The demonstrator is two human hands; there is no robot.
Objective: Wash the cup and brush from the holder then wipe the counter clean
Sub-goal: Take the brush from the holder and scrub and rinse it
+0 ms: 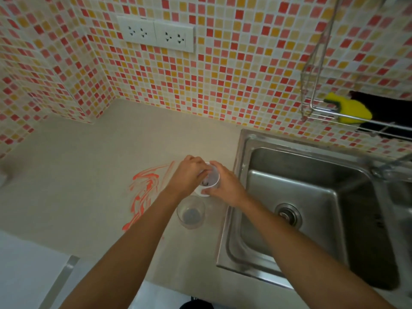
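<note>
Gripping the white cup (210,179) with both hands, left hand (189,175) and right hand (225,186) clenched round it, above the table (78,175) at 9 o'clock of the sink (312,197); step seemed to be pulling it from the holder (191,212), carrying it to the sink next.

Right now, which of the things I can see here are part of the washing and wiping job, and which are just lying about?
Part of the job:
- white cup, held by the left hand and the right hand
- clear cup on the counter
- orange-red smear to wipe
- sink
- yellow sponge, probably

Just lying about:
- wall sockets
- wire rack
</note>
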